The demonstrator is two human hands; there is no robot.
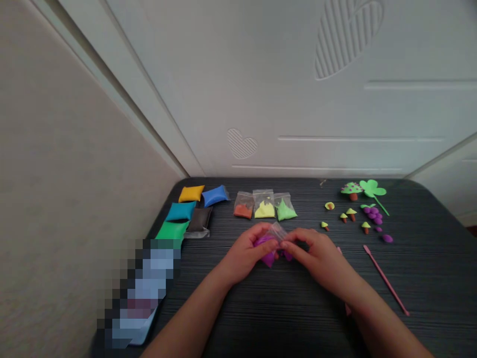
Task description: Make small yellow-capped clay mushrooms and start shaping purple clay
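Observation:
Between my hands is a small clear zip bag of purple clay [267,256], above the middle of the dark table. My left hand [250,251] is closed around the bag's left side, thumb across the front. My right hand [309,248] pinches the bag's clear top edge at its upper right. Some purple shows below my right fingers; whether it is inside the bag I cannot tell. Just beyond my hands lie bags of brown clay [243,211], yellow clay [264,210] and light green clay [285,211].
Packs of coloured clay, including a yellow-orange one [191,194], lie at the left, above a pixelated area [143,293]. At the right are several small clay mushrooms [351,214], a green clover shape [372,189], purple grapes [373,215] and a pink tool [386,281]. A white panel [208,89] stands behind.

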